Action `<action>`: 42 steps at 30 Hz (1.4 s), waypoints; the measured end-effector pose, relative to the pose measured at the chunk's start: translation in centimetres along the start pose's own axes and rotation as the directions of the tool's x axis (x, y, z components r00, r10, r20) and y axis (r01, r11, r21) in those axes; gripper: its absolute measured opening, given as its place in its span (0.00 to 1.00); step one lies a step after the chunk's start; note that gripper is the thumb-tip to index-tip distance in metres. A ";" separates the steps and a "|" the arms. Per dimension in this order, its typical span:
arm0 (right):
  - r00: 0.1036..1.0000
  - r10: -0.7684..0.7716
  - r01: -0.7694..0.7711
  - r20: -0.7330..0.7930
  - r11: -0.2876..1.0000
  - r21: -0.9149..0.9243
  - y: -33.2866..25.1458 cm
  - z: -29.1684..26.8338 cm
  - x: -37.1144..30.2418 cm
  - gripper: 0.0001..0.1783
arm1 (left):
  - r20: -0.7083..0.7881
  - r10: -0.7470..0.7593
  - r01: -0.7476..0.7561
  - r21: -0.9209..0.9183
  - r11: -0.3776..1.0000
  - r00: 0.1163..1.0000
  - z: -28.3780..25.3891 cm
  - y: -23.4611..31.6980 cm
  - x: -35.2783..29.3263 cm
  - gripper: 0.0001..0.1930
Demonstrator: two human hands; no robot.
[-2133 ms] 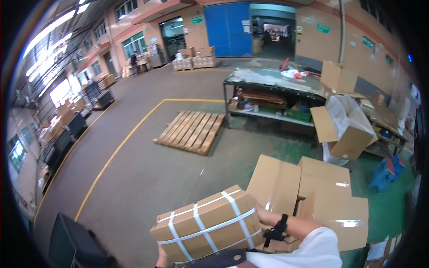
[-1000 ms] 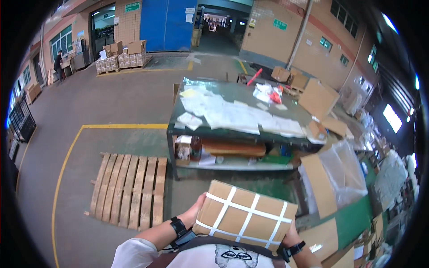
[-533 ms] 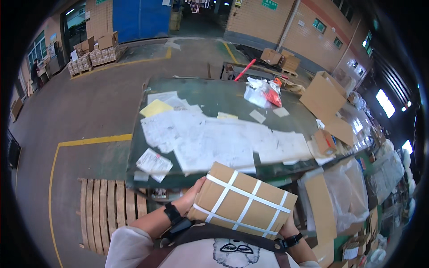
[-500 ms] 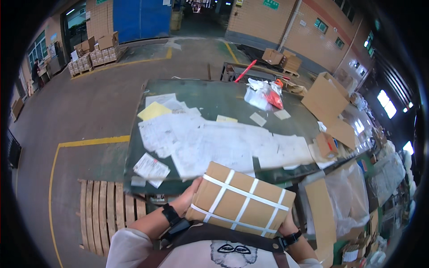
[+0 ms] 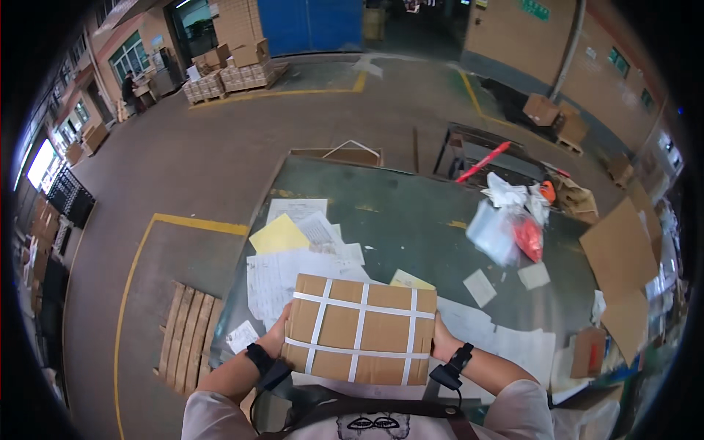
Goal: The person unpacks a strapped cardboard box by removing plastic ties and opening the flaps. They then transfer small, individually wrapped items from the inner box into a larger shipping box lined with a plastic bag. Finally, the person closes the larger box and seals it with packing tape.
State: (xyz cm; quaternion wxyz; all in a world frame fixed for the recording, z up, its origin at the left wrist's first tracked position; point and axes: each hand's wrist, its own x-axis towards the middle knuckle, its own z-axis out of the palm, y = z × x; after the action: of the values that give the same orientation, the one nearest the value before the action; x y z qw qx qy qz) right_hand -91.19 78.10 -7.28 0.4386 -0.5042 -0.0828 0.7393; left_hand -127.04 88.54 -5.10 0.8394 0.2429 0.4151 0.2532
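A brown cardboard box, bound with crossing white straps, is held up in front of me over the near edge of the green-topped table. My left hand grips its left side and my right hand its right side; the box hides most of the fingers of both. Each wrist wears a black band with a small dark device. Beyond and beneath the box lie white printed papers and a yellow sheet.
Clear and red plastic bags lie at the table's right. An open carton stands at the right edge. A wooden pallet lies on the floor at left. Stacked boxes and a distant person are further back.
The box has moved left and forward and now sits level instead of tilted. My view has turned left, both hands still holding the box's sides.
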 end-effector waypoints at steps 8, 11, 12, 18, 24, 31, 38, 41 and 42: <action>0.976 -0.111 0.079 -0.189 0.982 -0.171 -3.3 2.4 -8.2 0.21 | -0.366 0.465 -0.371 0.299 0.879 0.807 -1.5 3.5 -2.3 0.20; 0.992 -0.013 -0.032 -0.126 0.937 -0.349 -0.4 0.2 -15.8 0.16 | -0.182 0.340 -0.110 0.721 0.685 0.923 -1.2 3.6 -9.6 0.20; 0.990 0.117 -0.140 -0.079 0.880 -0.453 2.9 -1.8 -18.3 0.15 | 0.074 0.140 -0.138 0.835 0.532 0.987 -2.5 2.9 -11.3 0.14; 0.940 0.315 -0.331 -0.133 0.739 -0.587 26.3 -0.6 -28.0 0.16 | -0.007 -0.544 0.309 0.829 0.467 0.839 -5.3 -12.9 -11.0 0.09; 0.925 -0.088 -0.212 -0.371 0.690 -0.692 34.2 3.8 -35.0 0.16 | 0.031 -0.390 0.146 0.897 0.417 0.920 -4.4 -13.5 -8.8 0.08; 0.880 -0.251 -0.153 -0.404 0.655 -0.740 40.3 -1.2 -38.8 0.13 | 0.004 -0.169 0.059 0.929 0.365 0.986 1.3 -14.5 -8.8 0.07; 0.845 -0.369 -0.202 -0.386 0.448 -0.871 41.3 -9.6 -46.5 0.16 | -0.054 -0.359 0.147 0.961 0.235 0.932 6.7 -29.2 -12.6 0.06; 0.793 -0.504 -0.126 -0.342 0.413 -0.902 44.1 -13.2 -48.4 0.10 | -0.056 -0.475 0.148 0.976 0.159 0.878 5.9 -33.8 -14.9 0.05; 0.815 -0.460 -0.134 -0.352 0.442 -0.887 44.8 -13.9 -49.2 0.10 | -0.056 -0.495 0.143 0.980 0.140 0.867 5.6 -34.4 -15.7 0.05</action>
State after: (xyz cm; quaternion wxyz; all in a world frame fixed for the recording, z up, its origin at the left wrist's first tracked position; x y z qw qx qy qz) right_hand -99.84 10.72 -6.12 0.1884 -0.8338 -0.3752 0.3586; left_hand -123.02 51.70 -14.33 0.5855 0.6466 0.3977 -0.2844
